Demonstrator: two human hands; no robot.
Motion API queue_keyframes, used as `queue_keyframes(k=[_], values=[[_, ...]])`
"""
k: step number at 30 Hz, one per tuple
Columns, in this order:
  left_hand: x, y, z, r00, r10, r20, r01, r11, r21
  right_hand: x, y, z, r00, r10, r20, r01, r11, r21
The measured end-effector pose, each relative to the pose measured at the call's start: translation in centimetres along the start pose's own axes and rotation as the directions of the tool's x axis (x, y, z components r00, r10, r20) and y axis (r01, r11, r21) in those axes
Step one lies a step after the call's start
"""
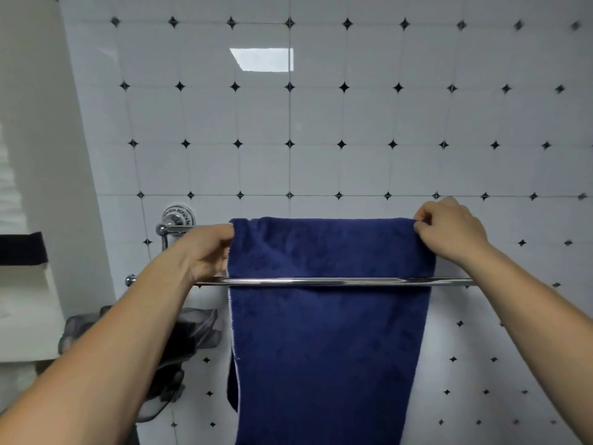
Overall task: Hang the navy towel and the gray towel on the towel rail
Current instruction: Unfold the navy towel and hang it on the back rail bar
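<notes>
The navy towel [327, 332] is draped over the back bar of a chrome double towel rail [321, 281] and hangs down behind the front bar. My left hand [207, 252] grips the towel's top left edge. My right hand [449, 231] pinches its top right corner. The fold along the top lies flat between the two hands. The gray towel is nowhere in view.
The rail is fixed to a white tiled wall with small black diamonds; its round chrome mount [177, 216] sits at the left. A gray plastic bag [189, 335] hangs below the rail's left end. A white wall panel [38, 155] stands at the left.
</notes>
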State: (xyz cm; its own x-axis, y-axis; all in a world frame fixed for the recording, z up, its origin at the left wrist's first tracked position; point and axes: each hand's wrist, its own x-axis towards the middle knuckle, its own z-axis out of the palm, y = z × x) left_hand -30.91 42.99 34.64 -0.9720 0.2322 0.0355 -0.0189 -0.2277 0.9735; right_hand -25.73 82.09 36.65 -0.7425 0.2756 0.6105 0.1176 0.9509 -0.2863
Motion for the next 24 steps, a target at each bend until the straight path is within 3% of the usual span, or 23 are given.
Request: queue_keyframes(k=[5,10,16,20,24], values=[[0.4,0.1,0.5,0.996,-0.022,-0.087,0.027,0.998,0.052,-0.6,-0.5,-0.1,0.997,-0.074,-0.034,0.070,0.991,-0.110],[-0.3,-0.2,1.4,0.994,-0.090,-0.061,0.094,0.994,0.059,-0.6,-0.5,-0.3,0.996,-0.079,-0.034,0.074,0.989,-0.124],[-0.5,0.0,1.9,0.958,0.050,-0.283,0.003,0.983,0.186,-0.8,-0.5,-0.3,0.992,-0.119,-0.040,0.106,0.961,-0.254],[-0.9,-0.1,1.7,0.944,0.103,-0.313,-0.082,0.993,0.079,-0.7,-0.1,-0.7,0.995,-0.084,-0.044,0.076,0.983,-0.165],[-1.0,-0.4,1.6,0.948,0.067,-0.312,-0.066,0.998,0.013,-0.6,-0.1,-0.7,0.997,-0.072,-0.040,0.067,0.992,-0.103]])
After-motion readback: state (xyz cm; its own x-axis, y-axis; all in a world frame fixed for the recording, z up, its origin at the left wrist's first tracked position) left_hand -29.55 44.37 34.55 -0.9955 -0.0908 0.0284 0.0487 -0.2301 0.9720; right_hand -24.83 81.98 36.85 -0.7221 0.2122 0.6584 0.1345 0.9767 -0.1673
